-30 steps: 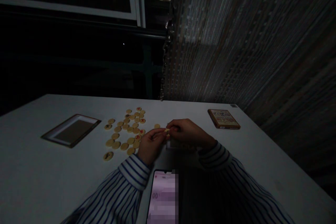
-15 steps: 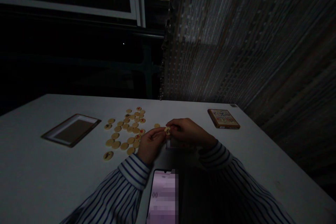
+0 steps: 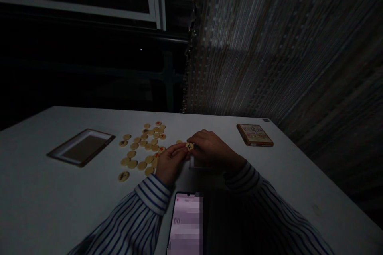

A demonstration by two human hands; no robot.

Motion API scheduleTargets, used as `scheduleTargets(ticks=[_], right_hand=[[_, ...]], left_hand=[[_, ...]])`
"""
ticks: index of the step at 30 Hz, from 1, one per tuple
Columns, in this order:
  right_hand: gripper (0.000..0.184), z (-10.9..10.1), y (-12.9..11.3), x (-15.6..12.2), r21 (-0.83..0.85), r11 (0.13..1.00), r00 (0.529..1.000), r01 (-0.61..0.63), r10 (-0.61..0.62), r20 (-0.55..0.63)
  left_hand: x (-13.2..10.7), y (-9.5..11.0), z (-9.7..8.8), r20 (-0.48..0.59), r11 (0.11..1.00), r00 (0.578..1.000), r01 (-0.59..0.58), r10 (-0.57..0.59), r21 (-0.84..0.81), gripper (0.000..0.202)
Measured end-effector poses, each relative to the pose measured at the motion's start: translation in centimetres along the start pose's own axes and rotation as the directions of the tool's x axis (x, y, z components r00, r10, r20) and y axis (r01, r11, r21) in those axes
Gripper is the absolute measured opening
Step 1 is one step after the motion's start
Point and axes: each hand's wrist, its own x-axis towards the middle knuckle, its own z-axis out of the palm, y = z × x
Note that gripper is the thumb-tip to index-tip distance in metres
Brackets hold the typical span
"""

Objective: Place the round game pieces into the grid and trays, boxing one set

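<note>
A round, pale xiangqi piece (image 3: 189, 146) with a dark character on its face is pinched between both hands above the table. My left hand (image 3: 171, 164) grips its left edge with thumb and fingers. On the other side, my right hand (image 3: 213, 149) has its fingers curled against the piece, partly hiding it. Just left of my hands, several more xiangqi pieces (image 3: 143, 137) lie loose, some blank side up, others showing red or dark characters. Below my right hand, a box part with a pale edge (image 3: 196, 167) is mostly in shadow.
On the white table (image 3: 74, 207) a shallow open box tray (image 3: 86, 147) lies at the left. A printed wooden box (image 3: 255, 134) sits at the back right. A lit phone (image 3: 185, 219) is near the front. A string curtain (image 3: 239, 48) hangs behind the right side.
The piece has turned between my fingers and shifted slightly up and left. My right hand has moved a little left and up; the loose pieces stay put.
</note>
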Motion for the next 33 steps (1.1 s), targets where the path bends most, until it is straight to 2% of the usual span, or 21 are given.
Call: scheduleTargets(ticks=[5,11,17,22,28,33], right_hand=[[0.024,-0.3,0.2,-0.2,-0.009,1.000,1.000,0.001,0.000,0.025],[0.026,-1.0,1.0,-0.5,-0.017,0.999,0.994,-0.040,0.042,0.100],[0.025,-1.2,1.8,-1.0,-0.075,0.993,0.969,-0.096,0.111,0.221],[0.024,-0.6,2.3,-1.2,-0.092,0.991,0.933,-0.095,0.121,0.339],[0.023,0.4,2.6,-1.3,-0.093,0.987,0.885,-0.132,0.159,0.437],[0.021,0.8,2.5,-1.4,-0.054,0.993,0.897,-0.101,0.114,0.427]], left_hand=[[0.0,0.2,0.0,0.004,0.996,0.999,-0.046,0.046,0.076,0.032],[-0.1,0.3,0.1,-0.048,0.949,0.988,-0.126,0.146,0.287,0.026],[0.1,-0.9,-0.5,0.080,0.743,0.948,-0.293,0.309,0.602,0.023],[0.2,-1.5,-1.0,0.200,0.567,0.902,-0.400,0.382,0.720,0.021],[0.4,-1.7,-1.2,0.266,0.483,0.880,-0.444,0.393,0.755,0.019],[0.4,-1.9,-1.2,0.294,0.442,0.885,-0.440,0.360,0.782,0.020]])
